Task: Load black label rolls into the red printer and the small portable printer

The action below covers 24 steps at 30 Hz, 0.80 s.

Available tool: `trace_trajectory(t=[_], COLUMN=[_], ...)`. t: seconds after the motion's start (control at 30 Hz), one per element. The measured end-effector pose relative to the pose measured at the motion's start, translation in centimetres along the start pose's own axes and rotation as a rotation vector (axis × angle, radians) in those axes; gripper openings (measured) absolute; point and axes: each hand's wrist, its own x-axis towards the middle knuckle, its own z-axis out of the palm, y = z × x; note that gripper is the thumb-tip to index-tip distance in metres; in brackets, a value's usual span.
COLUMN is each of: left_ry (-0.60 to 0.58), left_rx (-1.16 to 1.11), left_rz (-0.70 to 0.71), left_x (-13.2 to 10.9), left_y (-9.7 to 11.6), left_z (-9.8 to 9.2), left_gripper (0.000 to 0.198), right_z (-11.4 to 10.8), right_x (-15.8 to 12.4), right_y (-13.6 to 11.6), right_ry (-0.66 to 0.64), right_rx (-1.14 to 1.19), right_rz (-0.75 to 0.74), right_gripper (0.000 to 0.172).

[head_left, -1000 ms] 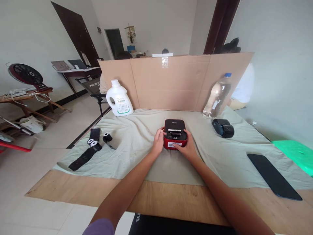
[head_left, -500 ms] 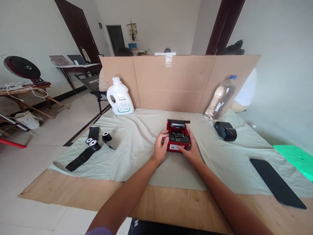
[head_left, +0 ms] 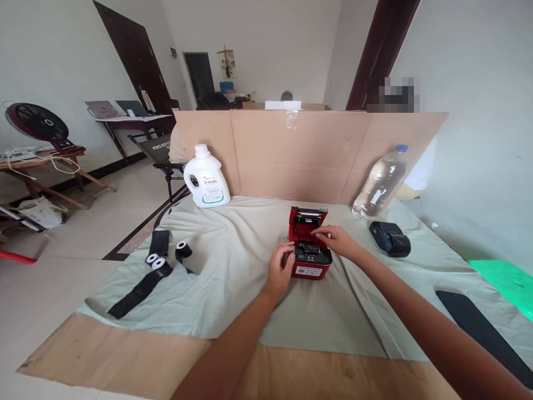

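A small red and black receipt printer (head_left: 310, 271) sits in the middle of the cloth with its lid raised. A white label is on its front, and a dark strip lies over the front of its open red compartment. My left hand (head_left: 280, 269) grips the printer's left side, fingers and thumb at the corner. My right hand (head_left: 338, 242) reaches in from the right, its fingers stretched over the compartment near the inner wall. I see nothing held in the right fingers.
Black-paper rolls (head_left: 156, 261) lie partly unrolled on the left. A white detergent jug (head_left: 209, 180) and a clear bottle (head_left: 380, 186) stand before a cardboard panel (head_left: 287, 155). A second black printer (head_left: 390, 239) and a dark phone (head_left: 478, 328) are on the right.
My right hand has left the printer's right side and moved up over the open compartment. The lid stands further back, more upright. My left hand stays at the left side.
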Motion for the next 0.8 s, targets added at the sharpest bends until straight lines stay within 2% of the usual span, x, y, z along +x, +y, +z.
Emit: trace_trajectory(t=[0.13,0.27,0.37,0.43,0.53,0.63,0.73,0.8], left_ry=[-0.004,0.005,0.019,0.026,0.037,0.052,0.049,0.035], left_rx=[0.025,0.043,0.044,0.04,0.035,0.033,0.067,0.131], left_rz=[0.057,0.106,0.094,0.092,0.115,0.13,0.084,0.017], left_x=[0.1,0.3,0.5,0.6,0.7,0.7,0.6,0.4], left_y=[-0.2,0.0,0.3,0.6,0.7,0.5,0.0,-0.5], left_z=[-0.1,-0.2,-0.3,-0.3,-0.4,-0.3,-0.1,0.2], left_gripper=[0.017,0.015,0.014,0.014,0.013,0.014,0.019,0.021], right_z=[-0.4,0.3,1.4,1.8,1.4,-0.2,-1.2,-0.2], right_x=[1.5,3.5,4.4,4.5,3.6,1.8,0.6,1.2], right_y=[-1.3,-3.9,-5.2,-5.2,-4.4,-4.9,-8.6,-12.8], right_ry=[-0.263,-0.489,-0.486,-0.45,-0.365,-0.195,-0.064,-0.101], right_rx=[-0.281,-0.528,-0.685,-0.712,-0.626,-0.43,-0.034,0.283], right_rz=[-0.109,-0.06,0.028,0.078,0.125,0.188,0.135,0.079], right_gripper=[0.034,0.037,0.034,0.033,0.032,0.029,0.023,0.026])
